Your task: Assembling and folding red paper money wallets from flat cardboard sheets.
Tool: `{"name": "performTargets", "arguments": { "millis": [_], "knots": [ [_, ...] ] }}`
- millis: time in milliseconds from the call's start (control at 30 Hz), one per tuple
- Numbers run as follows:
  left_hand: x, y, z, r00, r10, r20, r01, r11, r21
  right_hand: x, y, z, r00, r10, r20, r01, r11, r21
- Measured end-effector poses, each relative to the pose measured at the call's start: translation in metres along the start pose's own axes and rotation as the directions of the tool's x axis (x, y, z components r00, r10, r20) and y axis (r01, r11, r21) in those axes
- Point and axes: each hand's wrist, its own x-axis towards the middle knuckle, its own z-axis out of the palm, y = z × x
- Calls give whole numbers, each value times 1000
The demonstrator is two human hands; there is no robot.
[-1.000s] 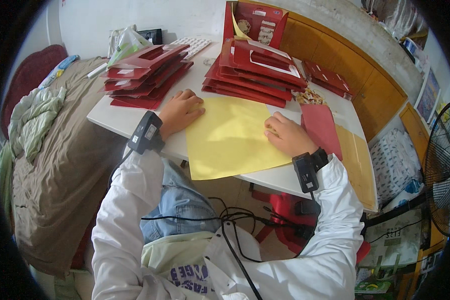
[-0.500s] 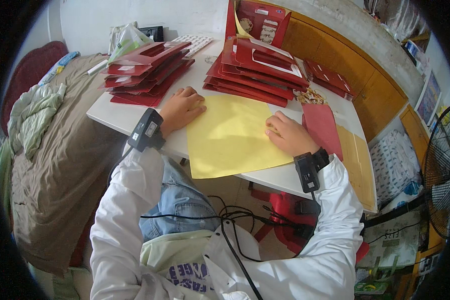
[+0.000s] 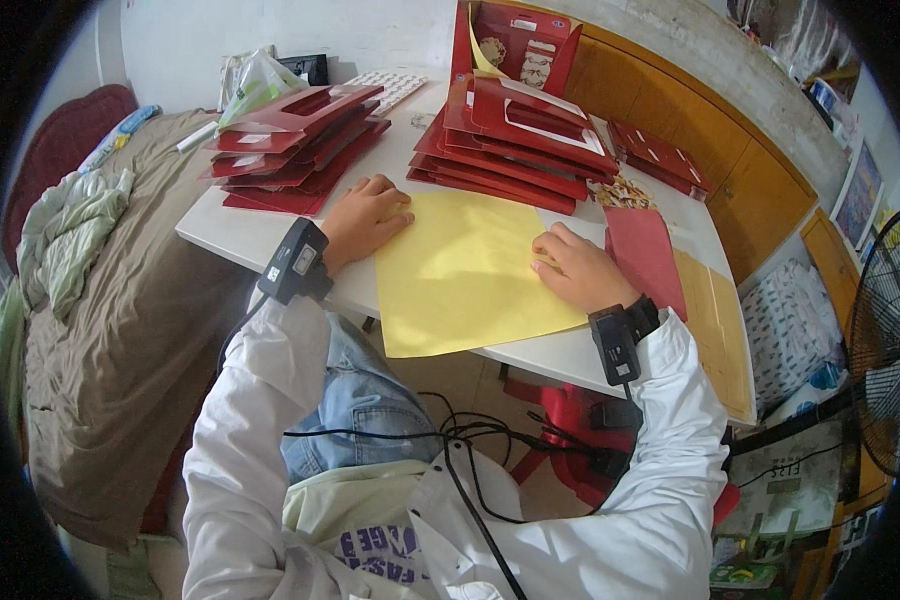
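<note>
A large yellow sheet of paper or card [image 3: 450, 290] lies across the table's front, its near edge hanging past the tabletop. My left hand [image 3: 367, 222] rests at its upper left edge, fingers loosely bent, thumb at the sheet. On the sheet's right side lies my right hand [image 3: 582, 270], its fingers slightly curled and apart, pressing lightly on the surface. Neither hand grips anything that I can see. Just right of my right hand is a dark red folded card [image 3: 645, 250].
Stacked red card pieces with cut-out windows stand at the left [image 3: 295, 150] and centre back [image 3: 515, 145] of the white table [image 3: 225, 235]. Behind them is an upright red box [image 3: 525, 45]. A tan sheet [image 3: 715, 330] covers the right edge. A black fan [image 3: 885, 340] stands at far right.
</note>
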Motion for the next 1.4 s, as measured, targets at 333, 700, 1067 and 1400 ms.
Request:
{"name": "performTargets", "arguments": {
  "millis": [333, 700, 1067, 1400],
  "knots": [
    [-1, -3, 0, 1000, 4, -28, -4, 1000, -24, 1, -4, -1, 1000, -13, -13, 12, 1000, -26],
    [-3, 4, -2, 1000, 13, -10, -13, 1000, -23, -1, -1, -2, 1000, -15, 17, 16, 998, -56],
    [-1, -4, -2, 999, 14, -30, -15, 1000, -19, 2, -4, -1, 1000, -9, 13, 9, 1000, -26],
    [-6, 1, 1, 999, 4, -53, -5, 999, -34, -3, -6, -6, 998, 48, 46, -46, 998, -47]
  ]
}}
